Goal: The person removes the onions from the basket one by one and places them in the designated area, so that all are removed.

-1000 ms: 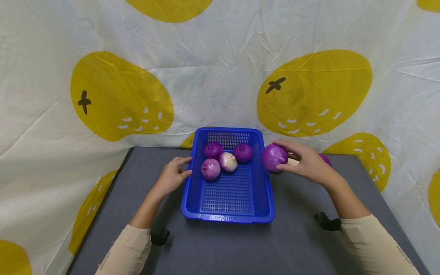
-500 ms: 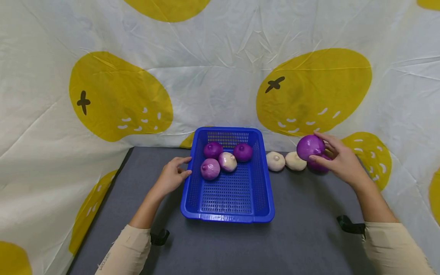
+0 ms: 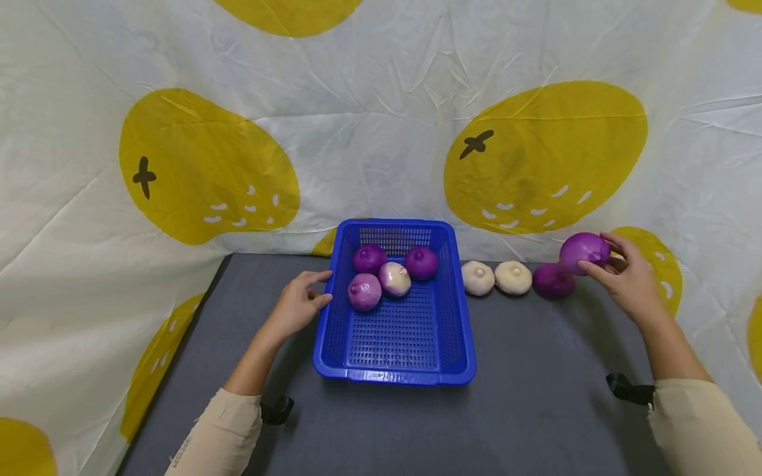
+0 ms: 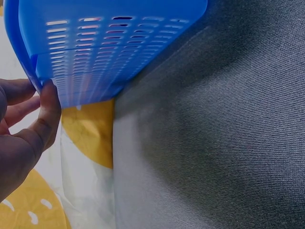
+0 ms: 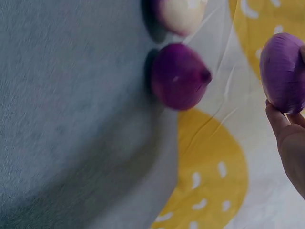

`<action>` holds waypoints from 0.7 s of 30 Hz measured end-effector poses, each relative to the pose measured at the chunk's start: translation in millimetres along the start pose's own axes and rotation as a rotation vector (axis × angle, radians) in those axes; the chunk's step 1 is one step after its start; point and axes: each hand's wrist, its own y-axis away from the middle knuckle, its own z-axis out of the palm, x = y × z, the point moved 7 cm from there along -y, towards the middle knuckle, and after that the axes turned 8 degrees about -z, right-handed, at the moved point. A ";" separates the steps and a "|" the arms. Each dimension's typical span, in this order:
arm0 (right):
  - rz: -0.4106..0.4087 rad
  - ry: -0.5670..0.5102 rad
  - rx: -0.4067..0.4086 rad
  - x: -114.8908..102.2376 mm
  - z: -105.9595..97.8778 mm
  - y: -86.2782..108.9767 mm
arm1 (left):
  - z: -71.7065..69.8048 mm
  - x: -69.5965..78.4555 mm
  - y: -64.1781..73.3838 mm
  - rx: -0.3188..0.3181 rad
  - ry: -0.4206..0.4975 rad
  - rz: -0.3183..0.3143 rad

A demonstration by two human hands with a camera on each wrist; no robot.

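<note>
Held onion (image 3: 580, 251); right fingers (image 5: 277, 119) partly hidden

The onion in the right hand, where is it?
In the head view, the held onion is at right in the right hand, up and right of the purple onion on the table.

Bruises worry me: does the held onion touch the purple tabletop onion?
Apart: the right wrist view shows a clear gap between the held onion and the tabletop onion.
</note>
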 end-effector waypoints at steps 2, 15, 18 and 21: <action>0.048 0.001 0.014 12.3 -3.8 -0.5 | -0.2 0.9 -0.1 0.001 0.000 -0.002; 0.321 0.109 0.036 81.3 -10.8 -1.6 | -0.1 2.5 -0.4 -0.011 0.002 -0.014; 0.333 0.133 0.025 91.2 -10.5 -1.5 | 0.1 2.7 -0.2 -0.011 0.003 -0.012; 0.342 0.160 -0.007 99.8 -8.6 -0.4 | 0.3 2.8 0.3 -0.013 -0.002 -0.015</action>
